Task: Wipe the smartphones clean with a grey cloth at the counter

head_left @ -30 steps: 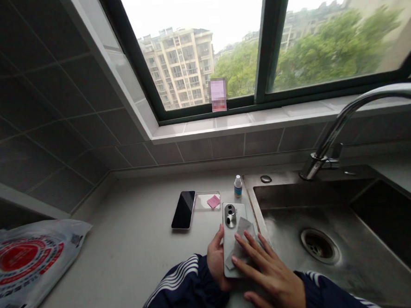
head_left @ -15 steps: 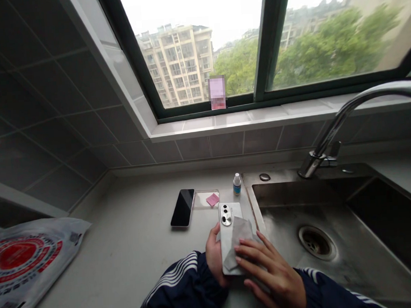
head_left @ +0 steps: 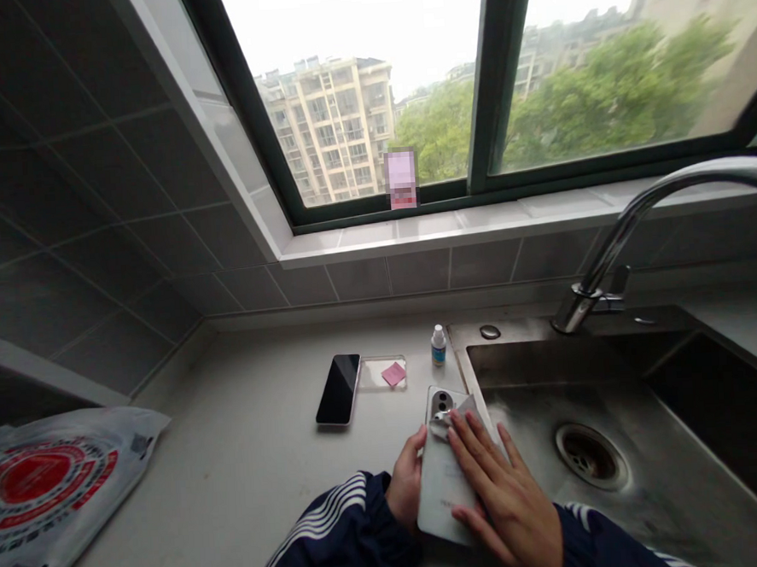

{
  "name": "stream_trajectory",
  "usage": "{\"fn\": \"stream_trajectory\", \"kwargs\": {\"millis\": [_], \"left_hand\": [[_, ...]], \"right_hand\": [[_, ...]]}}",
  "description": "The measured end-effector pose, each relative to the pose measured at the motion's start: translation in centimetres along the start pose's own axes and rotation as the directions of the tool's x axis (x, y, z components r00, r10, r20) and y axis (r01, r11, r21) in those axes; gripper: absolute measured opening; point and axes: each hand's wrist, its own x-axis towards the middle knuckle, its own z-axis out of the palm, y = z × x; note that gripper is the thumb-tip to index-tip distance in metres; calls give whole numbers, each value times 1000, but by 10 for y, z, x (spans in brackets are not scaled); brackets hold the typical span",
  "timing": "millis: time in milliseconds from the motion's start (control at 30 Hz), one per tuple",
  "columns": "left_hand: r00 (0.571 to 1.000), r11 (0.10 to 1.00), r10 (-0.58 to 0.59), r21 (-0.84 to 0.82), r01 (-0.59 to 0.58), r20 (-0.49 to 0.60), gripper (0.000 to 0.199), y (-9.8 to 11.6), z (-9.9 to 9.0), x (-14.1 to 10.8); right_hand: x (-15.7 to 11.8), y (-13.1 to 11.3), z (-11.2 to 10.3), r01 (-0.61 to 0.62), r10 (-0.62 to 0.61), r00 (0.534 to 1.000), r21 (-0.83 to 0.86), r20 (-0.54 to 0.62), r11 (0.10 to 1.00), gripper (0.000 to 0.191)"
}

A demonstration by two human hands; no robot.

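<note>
My left hand (head_left: 408,480) is closed around the left edge of a white smartphone (head_left: 440,485), which is held with its back and camera lenses facing up. My right hand (head_left: 503,490) lies over the phone's right side, its fingers stretched and pressing a thin grey cloth (head_left: 468,404) on the back near the cameras. Most of the cloth is hidden under those fingers. Beyond the phone stands a small bottle (head_left: 438,348) with a white cap and blue label. A second phone (head_left: 338,390), dark screen up, rests beside a clear phone case (head_left: 375,373) with a pink square (head_left: 393,374) on it.
To the right is a steel sink (head_left: 479,397) with a drain (head_left: 593,457) and a curved faucet (head_left: 599,261). A plastic bag with red print (head_left: 63,474) lies on the pale counter (head_left: 236,463) at left. A window (head_left: 373,104) rises behind.
The right hand and cloth have moved up the phone's back to the camera area, baring the lower part. The phone has tilted and shifted slightly right, with the left hand following.
</note>
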Motion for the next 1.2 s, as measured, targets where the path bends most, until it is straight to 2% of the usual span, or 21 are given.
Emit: {"fn": "stream_trajectory", "kwargs": {"millis": [67, 133, 167, 233, 267, 467, 600, 767, 867, 1067, 1200], "left_hand": [[1000, 1000, 11, 25, -11, 17, 58, 1, 2, -1], [998, 997, -50, 66, 47, 45, 64, 2, 6, -5], [991, 989, -120, 93, 113, 64, 68, 3, 9, -7], [946, 944, -308, 154, 291, 99, 78, 4, 15, -13], [928, 924, -358, 181, 336, 106, 81, 5, 17, -15], [905, 890, -418, 238, 390, 83, 79, -2, 15, -18], [927, 913, -370, 212, 350, 67, 78, -4, 10, -15], [984, 977, -178, 123, 175, 11, 86, -3, 10, -8], [995, 997, -73, 8, 73, -71, 86, -2, 11, -7], [994, 997, -73, -40, 70, -76, 91, 2, 12, -6], [995, 994, -103, -28, 103, 7, 102, 5, 8, -5]], "right_hand": [[0, 4, 1, -21, 21, 1000, -42, 0, 999, 76], [0, 9, 0, -48, 48, 999, -59, -14, 997, 76], [1, 11, 0, -59, 57, 998, -62, -26, 996, 75], [2, 14, -3, -75, 71, 996, -61, -55, 995, 73], [3, 16, -5, -78, 73, 995, -57, -71, 995, 72], [6, 22, -13, -22, 22, 993, 3, -113, 1000, 64], [7, 17, -14, 54, -52, 995, 27, -86, 998, 57], [7, 4, -15, 173, -172, 985, 37, -33, 984, 53], [7, -1, -16, 250, -250, 968, 62, -6, 966, 50], [8, -2, -15, 415, -415, 910, 71, -10, 907, 56], [9, -3, -13, 503, -505, 863, 96, -3, 859, 33]]}}
